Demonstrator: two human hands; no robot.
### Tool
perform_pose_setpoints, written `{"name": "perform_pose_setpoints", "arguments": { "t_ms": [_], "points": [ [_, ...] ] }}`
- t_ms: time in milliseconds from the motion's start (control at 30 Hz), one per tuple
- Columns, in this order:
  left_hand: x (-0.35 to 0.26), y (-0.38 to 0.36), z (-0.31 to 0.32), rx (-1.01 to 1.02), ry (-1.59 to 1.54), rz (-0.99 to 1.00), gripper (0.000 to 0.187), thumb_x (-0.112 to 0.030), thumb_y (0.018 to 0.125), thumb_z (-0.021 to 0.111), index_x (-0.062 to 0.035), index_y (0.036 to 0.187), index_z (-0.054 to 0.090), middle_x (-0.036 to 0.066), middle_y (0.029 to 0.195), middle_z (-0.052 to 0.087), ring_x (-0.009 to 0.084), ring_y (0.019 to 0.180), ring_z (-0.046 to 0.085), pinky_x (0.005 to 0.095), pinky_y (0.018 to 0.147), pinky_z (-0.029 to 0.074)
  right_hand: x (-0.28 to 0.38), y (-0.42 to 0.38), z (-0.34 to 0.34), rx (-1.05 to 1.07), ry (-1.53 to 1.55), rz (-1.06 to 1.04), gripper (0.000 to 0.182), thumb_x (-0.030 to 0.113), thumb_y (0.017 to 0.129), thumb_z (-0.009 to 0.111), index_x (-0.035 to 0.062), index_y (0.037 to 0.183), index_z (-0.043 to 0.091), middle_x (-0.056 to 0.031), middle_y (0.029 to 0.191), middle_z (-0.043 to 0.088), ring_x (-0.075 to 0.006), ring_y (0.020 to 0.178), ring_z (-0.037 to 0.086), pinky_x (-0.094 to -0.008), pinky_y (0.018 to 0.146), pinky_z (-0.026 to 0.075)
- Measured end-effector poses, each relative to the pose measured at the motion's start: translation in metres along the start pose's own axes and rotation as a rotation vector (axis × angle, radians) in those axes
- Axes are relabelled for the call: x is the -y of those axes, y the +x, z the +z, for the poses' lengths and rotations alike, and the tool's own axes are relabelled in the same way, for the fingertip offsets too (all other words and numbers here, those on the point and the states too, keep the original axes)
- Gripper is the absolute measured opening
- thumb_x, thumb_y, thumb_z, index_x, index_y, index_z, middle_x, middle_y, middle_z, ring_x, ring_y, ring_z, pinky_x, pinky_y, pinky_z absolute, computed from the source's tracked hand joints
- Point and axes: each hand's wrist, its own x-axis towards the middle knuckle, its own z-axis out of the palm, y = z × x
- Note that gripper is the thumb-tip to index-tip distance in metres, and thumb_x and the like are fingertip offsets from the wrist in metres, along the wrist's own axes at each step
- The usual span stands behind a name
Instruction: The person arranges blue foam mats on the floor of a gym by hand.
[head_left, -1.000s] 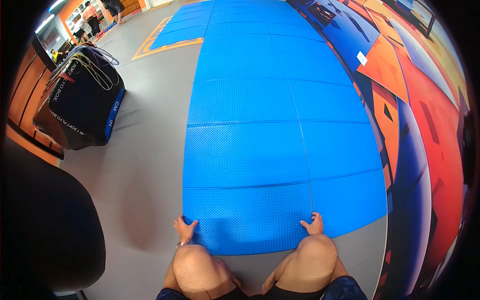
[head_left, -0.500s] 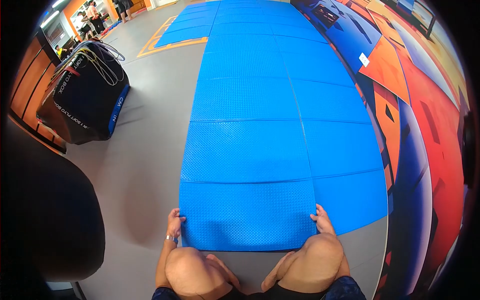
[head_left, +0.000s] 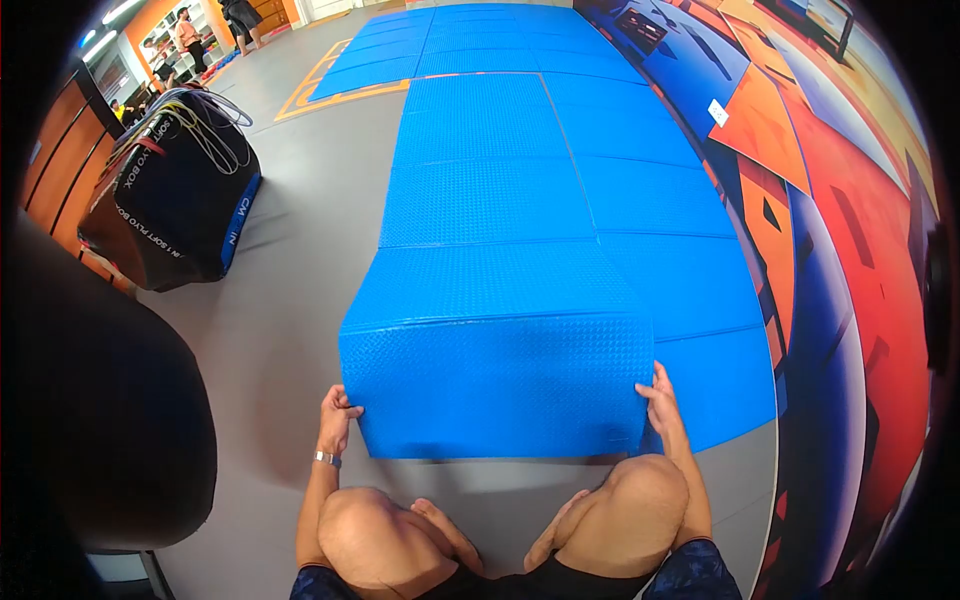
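A blue folding exercise mat (head_left: 500,385) with a textured surface has its near panels lifted off the floor, bent at the crease lines. On its left edge my left hand (head_left: 336,418) is closed, thumb on top and fingers mostly hidden behind. Opposite, my right hand (head_left: 660,402) grips the right edge the same way. The panels farther off (head_left: 485,200) lie flat. Beside the raised part, on the right, runs a second row of flat blue mats (head_left: 690,280). My bent knees (head_left: 375,535) are just below the mat's near edge.
A black soft plyo box (head_left: 175,200) with resistance bands (head_left: 205,115) on top stands on the grey floor (head_left: 300,230) at left. A dark padded object (head_left: 110,420) is nearer. A painted wall (head_left: 840,250) borders the right. People (head_left: 188,40) are in the far left background.
Both hands have raised the near end of the mat. Its closest panels went from flat to bent upward, and the near edge moved away from my feet.
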Motion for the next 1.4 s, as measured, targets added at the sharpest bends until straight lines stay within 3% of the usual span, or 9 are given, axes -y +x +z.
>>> {"name": "perform_pose_setpoints", "arguments": {
  "t_ms": [433, 600, 1033, 1067, 1167, 1200, 1300, 1333, 1400],
  "points": [
    [-0.024, 0.005, 0.009, -0.004, 0.042, 0.048, 0.037, 0.021, 0.064, 0.052, -0.0067, 0.089, 0.054, -0.003, 0.078, 0.057, 0.0092, 0.070, 0.054, 0.0259, 0.065, 0.047, 0.018, 0.023, 0.002, -0.034, 0.047, -0.167, 0.040, 0.006, 0.090, 0.065, 0.0017, 0.126, 0.049, -0.0105, 0.121, 0.058, -0.0187, 0.112, 0.053, -0.0319, 0.099, 0.041],
    [-0.022, -0.004, 0.012, -0.033, 0.050, 0.093, 0.040, 0.022, 0.064, 0.050, -0.0043, 0.093, 0.057, 0.000, 0.082, 0.060, 0.0101, 0.072, 0.057, 0.0262, 0.066, 0.049, 0.012, 0.004, 0.007, -0.077, 0.033, -0.254, 0.058, 0.000, 0.075, 0.075, 0.0008, 0.127, 0.049, -0.0086, 0.121, 0.059, -0.0195, 0.112, 0.054, -0.0332, 0.098, 0.043],
    [-0.025, -0.027, 0.003, -0.120, 0.025, 0.225, 0.032, 0.021, 0.073, 0.052, -0.0060, 0.089, 0.057, -0.005, 0.078, 0.055, 0.0046, 0.068, 0.048, 0.0230, 0.067, 0.046, 0.028, -0.007, -0.001, -0.024, 0.048, -0.204, 0.053, -0.019, 0.065, 0.070, 0.0000, 0.113, 0.058, -0.0084, 0.111, 0.065, -0.0189, 0.100, 0.063, -0.0336, 0.091, 0.051],
    [-0.028, -0.026, 0.005, -0.123, 0.051, 0.228, 0.032, 0.021, 0.073, 0.052, -0.0060, 0.090, 0.057, -0.005, 0.079, 0.055, 0.0047, 0.069, 0.048, 0.0229, 0.068, 0.046, 0.022, 0.001, -0.013, 0.019, -0.007, -0.190, 0.068, -0.016, 0.064, 0.072, -0.0014, 0.127, 0.049, -0.0149, 0.127, 0.057, -0.0215, 0.115, 0.057, -0.0352, 0.095, 0.049],
    [-0.044, -0.020, 0.012, -0.101, 0.119, 0.219, 0.032, 0.020, 0.073, 0.054, -0.0059, 0.092, 0.055, -0.003, 0.082, 0.056, 0.0054, 0.072, 0.050, 0.0231, 0.069, 0.046, 0.012, 0.025, -0.029, -0.117, -0.164, -0.328, 0.089, -0.011, 0.065, 0.075, -0.0009, 0.142, 0.031, -0.0204, 0.140, 0.043, -0.0246, 0.126, 0.046, -0.0362, 0.100, 0.044],
    [-0.037, -0.010, 0.005, -0.076, 0.136, 0.213, 0.032, 0.019, 0.073, 0.054, -0.0057, 0.093, 0.055, -0.003, 0.083, 0.057, 0.0059, 0.073, 0.051, 0.0234, 0.070, 0.046, 0.043, 0.011, -0.007, -0.109, -0.171, -0.202, 0.105, -0.007, 0.065, 0.077, 0.0009, 0.149, 0.014, -0.0222, 0.146, 0.031, -0.0265, 0.131, 0.038, -0.0364, 0.103, 0.040],
    [-0.047, 0.010, 0.001, -0.028, 0.195, 0.148, 0.036, 0.018, 0.071, 0.058, -0.0052, 0.099, 0.055, 0.003, 0.089, 0.061, 0.0119, 0.083, 0.058, 0.0280, 0.076, 0.049, 0.061, 0.026, -0.008, -0.013, -0.186, -0.177, 0.104, -0.005, 0.067, 0.078, 0.0057, 0.150, 0.018, -0.0196, 0.144, 0.035, -0.0266, 0.129, 0.040, -0.0356, 0.104, 0.039],
    [-0.053, 0.016, 0.001, -0.022, 0.220, 0.104, 0.037, 0.017, 0.071, 0.059, -0.0050, 0.100, 0.055, 0.003, 0.090, 0.061, 0.0133, 0.084, 0.059, 0.0292, 0.077, 0.049, 0.073, 0.029, -0.001, 0.033, -0.241, -0.258, 0.099, 0.000, 0.067, 0.080, 0.0119, 0.150, 0.027, -0.0101, 0.118, 0.051, -0.0195, 0.108, 0.050, -0.0302, 0.091, 0.046],
    [-0.063, 0.025, 0.005, 0.001, 0.265, 0.089, 0.041, 0.012, 0.071, 0.064, -0.0047, 0.107, 0.052, 0.007, 0.097, 0.061, 0.0173, 0.091, 0.059, 0.0328, 0.083, 0.050, 0.100, 0.030, 0.007, 0.052, -0.472, -0.171, 0.092, 0.003, 0.067, 0.082, 0.0148, 0.146, 0.037, -0.0027, 0.098, 0.047, -0.0149, 0.090, 0.048, -0.0266, 0.079, 0.045]
  ]
}}
